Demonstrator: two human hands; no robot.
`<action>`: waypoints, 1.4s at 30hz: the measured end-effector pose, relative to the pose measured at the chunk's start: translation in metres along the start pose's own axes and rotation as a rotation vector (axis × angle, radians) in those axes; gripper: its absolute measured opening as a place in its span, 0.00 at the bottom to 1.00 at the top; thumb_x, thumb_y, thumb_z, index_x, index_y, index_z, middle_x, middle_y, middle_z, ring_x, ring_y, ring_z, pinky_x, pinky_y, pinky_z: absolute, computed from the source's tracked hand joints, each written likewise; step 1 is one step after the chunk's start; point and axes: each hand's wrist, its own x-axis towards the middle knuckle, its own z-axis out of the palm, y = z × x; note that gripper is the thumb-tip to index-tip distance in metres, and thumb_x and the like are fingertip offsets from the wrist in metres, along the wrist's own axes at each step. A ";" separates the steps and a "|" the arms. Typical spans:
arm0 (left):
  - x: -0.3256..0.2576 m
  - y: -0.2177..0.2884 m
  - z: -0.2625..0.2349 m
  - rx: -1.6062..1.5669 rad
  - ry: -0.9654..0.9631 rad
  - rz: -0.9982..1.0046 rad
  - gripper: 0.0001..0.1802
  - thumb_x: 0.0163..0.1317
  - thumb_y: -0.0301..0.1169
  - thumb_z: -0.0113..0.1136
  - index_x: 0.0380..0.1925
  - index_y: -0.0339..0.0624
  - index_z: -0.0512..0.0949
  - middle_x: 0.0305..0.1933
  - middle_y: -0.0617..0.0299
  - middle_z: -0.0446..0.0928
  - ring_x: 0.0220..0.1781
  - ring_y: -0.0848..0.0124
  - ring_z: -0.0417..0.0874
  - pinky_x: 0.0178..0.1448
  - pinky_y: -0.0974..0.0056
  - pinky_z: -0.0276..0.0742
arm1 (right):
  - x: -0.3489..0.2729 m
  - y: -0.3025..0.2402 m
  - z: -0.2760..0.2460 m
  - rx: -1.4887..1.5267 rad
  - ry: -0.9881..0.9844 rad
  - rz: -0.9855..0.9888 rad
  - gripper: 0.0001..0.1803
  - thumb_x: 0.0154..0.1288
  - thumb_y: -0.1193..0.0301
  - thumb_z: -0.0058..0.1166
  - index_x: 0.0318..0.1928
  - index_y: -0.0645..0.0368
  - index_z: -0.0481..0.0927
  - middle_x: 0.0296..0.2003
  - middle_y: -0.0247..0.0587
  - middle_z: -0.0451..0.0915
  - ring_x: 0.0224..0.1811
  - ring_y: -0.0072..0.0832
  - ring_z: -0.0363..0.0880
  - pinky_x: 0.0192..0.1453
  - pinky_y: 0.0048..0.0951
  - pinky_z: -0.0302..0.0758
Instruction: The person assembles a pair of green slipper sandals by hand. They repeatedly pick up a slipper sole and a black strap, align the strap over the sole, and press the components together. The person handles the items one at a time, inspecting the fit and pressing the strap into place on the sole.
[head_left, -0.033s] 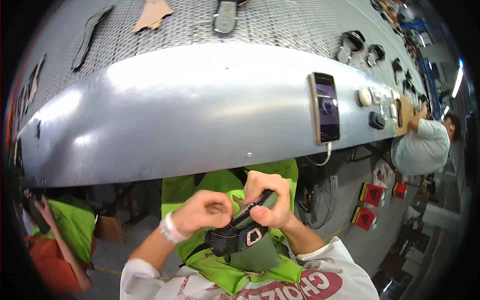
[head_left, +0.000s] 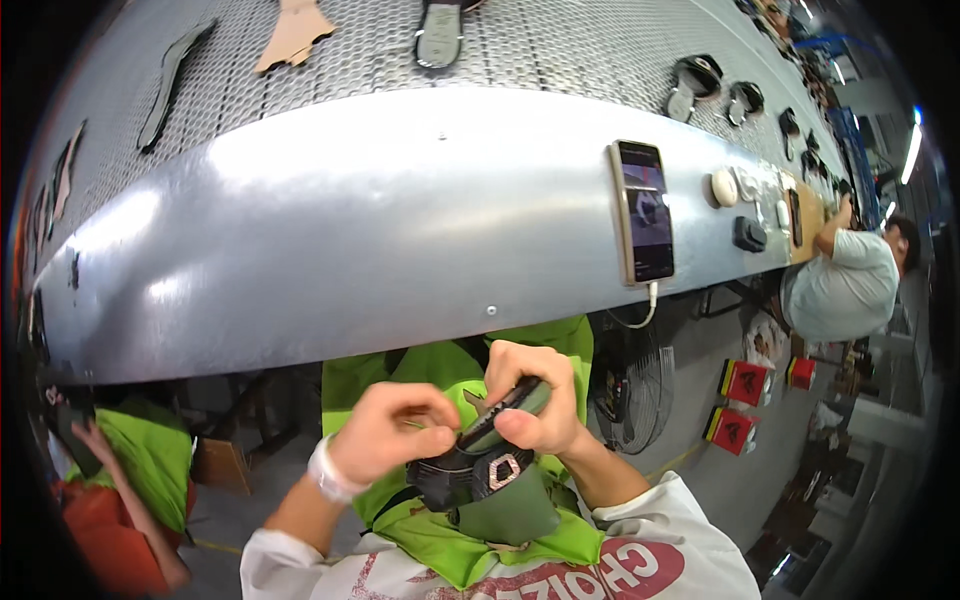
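Note:
My left hand (head_left: pixel 390 432) and my right hand (head_left: pixel 535 400) meet over my lap, both closed on a dark shoe upper (head_left: pixel 465 478) with a pale emblem patch on its side. My right thumb and fingers pinch a dark, narrow part of the upper at its top edge (head_left: pixel 512 402). My left fingers press on the same edge from the other side. A grey-green lining piece (head_left: pixel 512 518) hangs below the upper. A bright green apron (head_left: pixel 430 545) lies under it. A white band circles my left wrist.
A curved steel bench edge (head_left: pixel 350 220) spans the view above my hands, with a phone (head_left: pixel 643 210) on a white cable lying on it. Shoe parts (head_left: pixel 440 35) rest on the mesh belt behind. A seated person (head_left: pixel 845 280) works at right, another person (head_left: pixel 130 470) at lower left. A fan (head_left: pixel 625 385) and red boxes (head_left: pixel 745 380) stand on the floor.

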 end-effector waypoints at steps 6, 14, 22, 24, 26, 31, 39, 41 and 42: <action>-0.027 0.003 0.030 0.259 0.277 0.291 0.17 0.62 0.31 0.62 0.45 0.26 0.77 0.49 0.45 0.80 0.52 0.62 0.82 0.56 0.62 0.75 | 0.017 -0.016 -0.004 0.188 -0.167 0.271 0.27 0.46 0.61 0.65 0.44 0.68 0.83 0.35 0.40 0.80 0.27 0.21 0.64 0.31 0.24 0.62; -0.076 -0.081 0.048 -0.351 0.409 0.073 0.12 0.66 0.30 0.58 0.41 0.30 0.73 0.33 0.68 0.72 0.34 0.83 0.70 0.38 0.76 0.66 | 0.001 0.003 -0.016 0.156 -0.199 0.228 0.17 0.45 0.70 0.67 0.37 0.65 0.86 0.26 0.37 0.83 0.29 0.21 0.65 0.33 0.25 0.62; -0.055 -0.078 0.066 -0.211 0.490 0.073 0.08 0.66 0.26 0.59 0.34 0.28 0.78 0.32 0.60 0.81 0.32 0.78 0.81 0.38 0.73 0.79 | -0.015 0.031 -0.031 0.419 -0.150 0.141 0.18 0.46 0.67 0.65 0.36 0.68 0.84 0.33 0.50 0.84 0.33 0.27 0.69 0.38 0.30 0.69; -0.039 -0.075 0.059 -0.263 0.368 -0.061 0.09 0.65 0.28 0.60 0.34 0.29 0.77 0.29 0.61 0.79 0.29 0.77 0.81 0.34 0.73 0.79 | -0.023 0.035 -0.030 0.569 -0.082 0.140 0.17 0.46 0.68 0.64 0.36 0.67 0.84 0.33 0.48 0.84 0.31 0.28 0.67 0.34 0.30 0.70; -0.018 -0.107 0.038 -0.625 -0.040 -0.207 0.12 0.64 0.33 0.62 0.34 0.33 0.77 0.25 0.65 0.76 0.24 0.77 0.79 0.28 0.73 0.78 | -0.019 0.036 -0.020 0.682 -0.057 0.065 0.19 0.44 0.66 0.67 0.36 0.66 0.85 0.31 0.50 0.85 0.32 0.29 0.68 0.36 0.28 0.65; -0.003 -0.112 0.044 -0.826 -0.308 -0.145 0.16 0.62 0.35 0.65 0.39 0.32 0.76 0.29 0.66 0.77 0.25 0.77 0.75 0.30 0.71 0.76 | -0.012 0.040 -0.016 0.736 -0.105 -0.074 0.19 0.43 0.61 0.66 0.34 0.60 0.84 0.30 0.47 0.86 0.28 0.24 0.62 0.32 0.29 0.55; -0.057 -0.019 0.056 -0.402 0.116 -0.122 0.35 0.63 0.38 0.64 0.63 0.29 0.62 0.58 0.55 0.72 0.56 0.71 0.74 0.61 0.63 0.71 | 0.009 -0.042 0.015 -0.284 0.031 0.217 0.19 0.43 0.70 0.65 0.39 0.65 0.83 0.30 0.42 0.83 0.31 0.25 0.72 0.34 0.29 0.67; -0.056 -0.015 0.057 -0.302 0.162 -0.122 0.40 0.59 0.38 0.68 0.66 0.32 0.59 0.58 0.56 0.71 0.59 0.70 0.73 0.64 0.63 0.67 | 0.021 -0.053 0.042 -0.460 0.050 0.105 0.23 0.45 0.71 0.66 0.45 0.65 0.80 0.38 0.47 0.82 0.33 0.31 0.76 0.38 0.33 0.72; -0.055 -0.014 0.059 -0.257 0.168 -0.121 0.43 0.57 0.38 0.69 0.67 0.33 0.58 0.58 0.56 0.71 0.60 0.69 0.72 0.66 0.63 0.65 | 0.027 -0.057 0.047 -0.586 -0.011 -0.036 0.25 0.45 0.71 0.67 0.47 0.65 0.79 0.42 0.50 0.82 0.34 0.35 0.77 0.40 0.35 0.73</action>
